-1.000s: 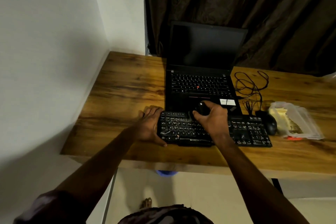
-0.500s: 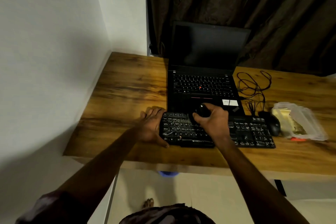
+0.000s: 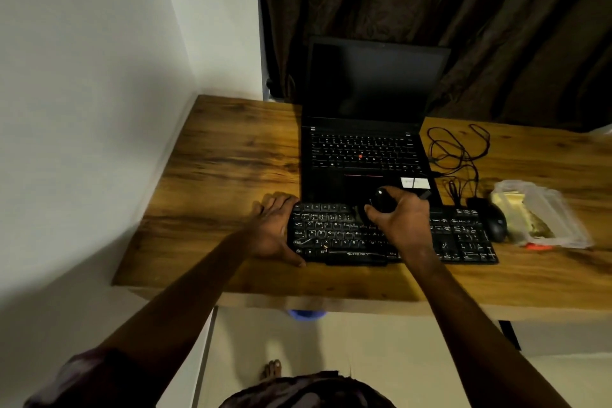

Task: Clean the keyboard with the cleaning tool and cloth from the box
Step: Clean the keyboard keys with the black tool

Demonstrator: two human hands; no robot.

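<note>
Now I see the keyboard [image 3: 390, 235] lying along the near part of the bench [image 3: 225, 159], its long side running left to right, just in front of the open laptop [image 3: 367, 149], whose screen is dark. My view of the left hand [image 3: 273, 228] shows it lying on the bench against the keyboard's left end. Its fingers [image 3: 278, 200] are released and fairly straight, reaching to the far left corner, while the thumb stretches along the near edge. The right hand [image 3: 402, 219] sits over the middle of the keyboard, its fingers grasping the cleaning tool [image 3: 382, 197], a dark rounded thing held at the far rows of keys, close to the laptop's front edge. I cannot tell whether the tool's lower end touches the keys, since the hand and the dim light hide it. Just beside the keyboard's right end lies a black mouse [image 3: 495, 225], and beyond it to the far side a loose tangle of thin black cables [image 3: 457, 156] spreads over the wood. Right of the mouse sits the clear plastic box [image 3: 556, 219] with a yellowish cloth [image 3: 530, 219] inside, and a small orange piece [image 3: 538, 246] shows at its near edge. A dark curtain [image 3: 463, 10] hangs behind the bench and a pale wall [image 3: 82, 93] closes the left side.
</note>
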